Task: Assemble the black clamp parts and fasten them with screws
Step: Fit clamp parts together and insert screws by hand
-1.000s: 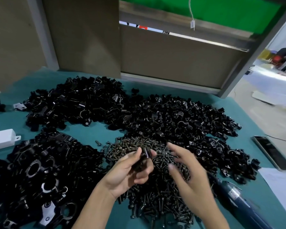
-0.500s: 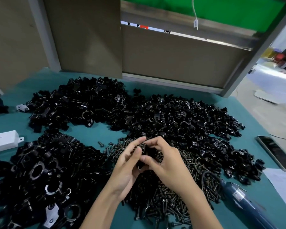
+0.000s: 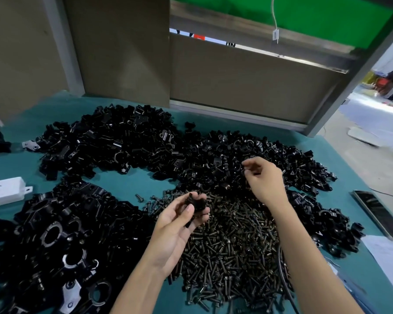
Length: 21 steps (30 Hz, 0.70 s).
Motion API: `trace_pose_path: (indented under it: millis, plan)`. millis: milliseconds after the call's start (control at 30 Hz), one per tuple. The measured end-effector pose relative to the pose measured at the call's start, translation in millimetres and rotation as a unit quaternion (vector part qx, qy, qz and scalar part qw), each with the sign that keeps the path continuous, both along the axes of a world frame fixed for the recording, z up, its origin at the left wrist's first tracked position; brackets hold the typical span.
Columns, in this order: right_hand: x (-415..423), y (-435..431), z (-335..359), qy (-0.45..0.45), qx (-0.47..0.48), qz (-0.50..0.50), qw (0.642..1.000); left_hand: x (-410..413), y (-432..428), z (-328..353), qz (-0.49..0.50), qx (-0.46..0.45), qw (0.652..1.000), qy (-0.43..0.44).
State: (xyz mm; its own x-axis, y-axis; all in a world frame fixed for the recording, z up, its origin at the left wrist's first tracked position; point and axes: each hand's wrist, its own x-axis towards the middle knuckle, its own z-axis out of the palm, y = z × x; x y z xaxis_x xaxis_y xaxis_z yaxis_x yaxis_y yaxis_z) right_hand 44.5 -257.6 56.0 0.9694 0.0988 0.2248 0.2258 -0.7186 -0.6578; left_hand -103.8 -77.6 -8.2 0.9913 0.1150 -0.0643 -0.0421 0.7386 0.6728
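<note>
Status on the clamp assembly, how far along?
Done: the pile of bigger clamps at lower left looks assembled, unconfirmed. In hand: left hand holds one black clamp part; right hand is at the small-parts pile, fingers curled. Left: that pile, the back-left parts pile and the screw heap are all large.

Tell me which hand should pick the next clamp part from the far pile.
Right. The right hand hovers directly over the far pile, fingers curled down toward it. The left hand is occupied, holding a clamp part above the screws, nearer the person.
</note>
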Motion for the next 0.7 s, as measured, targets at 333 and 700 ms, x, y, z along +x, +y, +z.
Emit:
trace_pose_path:
  millis: [333,700]
  plan:
    - [47,-1,-28,0.066,-0.211,-0.027,0.975,1,2,-2,0.002,0.007,1.000,-0.006]
    - [27,-20,-30,0.052,0.129,-0.032,0.990,3,1,-3,0.009,0.005,1.000,-0.007]
